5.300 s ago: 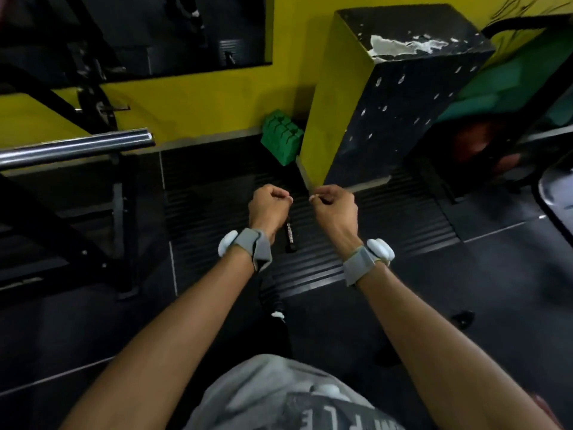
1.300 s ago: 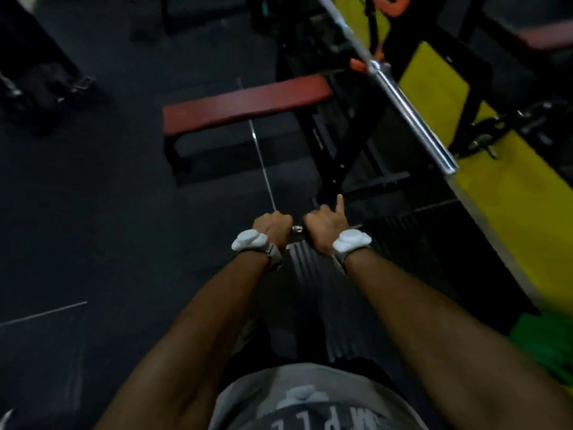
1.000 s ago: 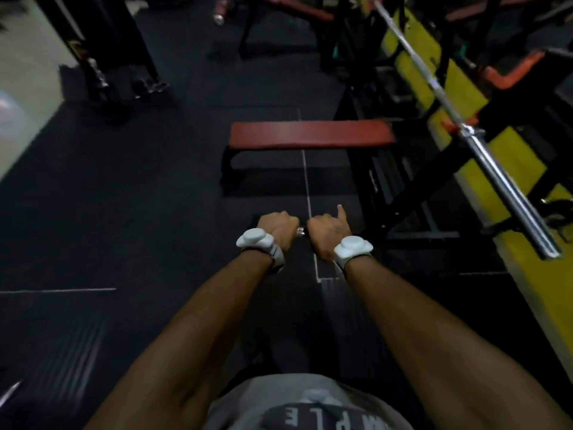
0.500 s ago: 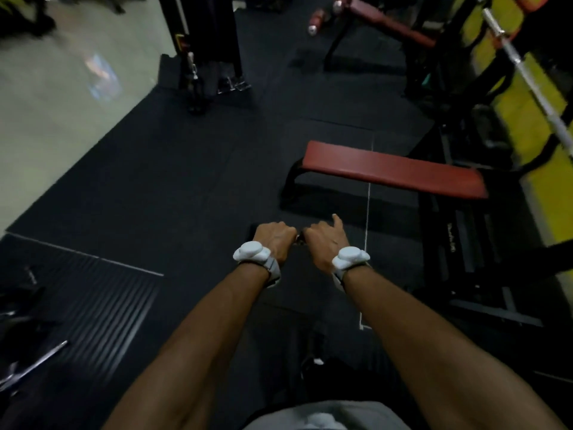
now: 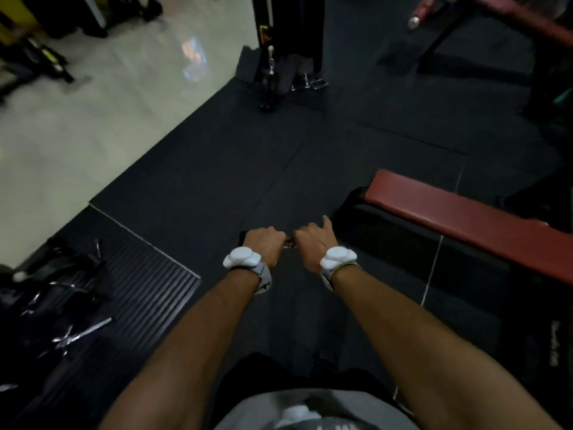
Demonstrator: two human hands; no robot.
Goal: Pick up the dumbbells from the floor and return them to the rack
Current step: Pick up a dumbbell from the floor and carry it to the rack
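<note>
- Both arms were held out forward and low, with a white sensor pod strapped to each wrist.
- The left hand (image 5: 264, 244) was curled into a fist, knuckles up, around something dark.
- The right hand (image 5: 311, 243) was also closed, just beside the left, with one finger raised clear of the rest.
- Only a short metallic stub (image 5: 288, 243) was seen between the two fists; whether it belonged to a dumbbell could not be told, as the rest was hidden by the fingers.
- The hands were held above black rubber floor mats (image 5: 235, 169).
- A red padded bench (image 5: 465, 218) was seen to the right, near the right hand.
- Loose metal bars and handles (image 5: 71, 336) lay on the ribbed mat at lower left.
</note>
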